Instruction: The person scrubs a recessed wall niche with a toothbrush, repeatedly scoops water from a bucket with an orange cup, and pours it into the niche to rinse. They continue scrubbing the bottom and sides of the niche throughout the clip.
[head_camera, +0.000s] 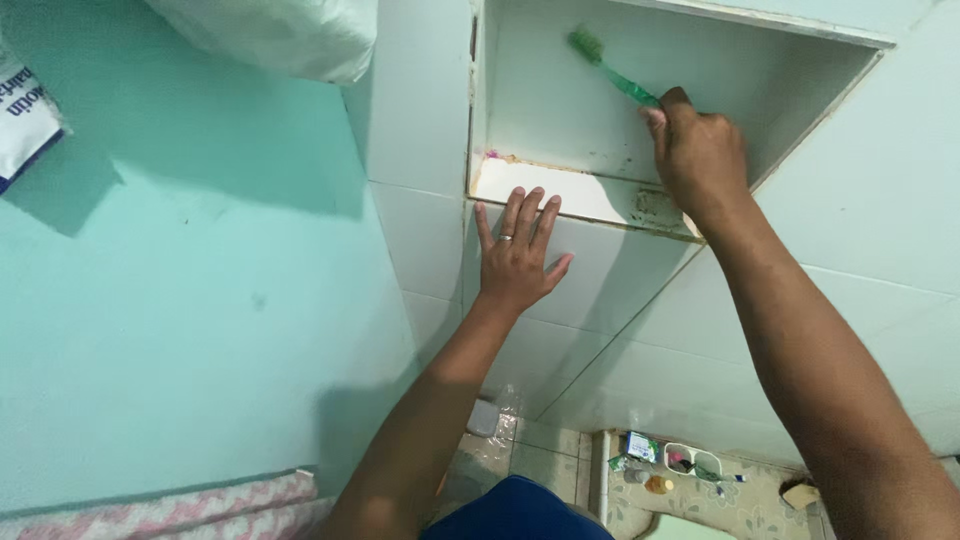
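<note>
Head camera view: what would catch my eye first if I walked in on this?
Probably the green toothbrush, held by the right hand with its bristles against the back wall of a white tiled wall niche. Below it, the left hand, wearing a ring, presses flat on the tiles under the grimy niche ledge.

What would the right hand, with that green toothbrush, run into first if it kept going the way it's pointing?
Probably the back wall of the niche: the right hand aims the green toothbrush into it, bristles apparently against that wall, though depth is unclear.
</note>
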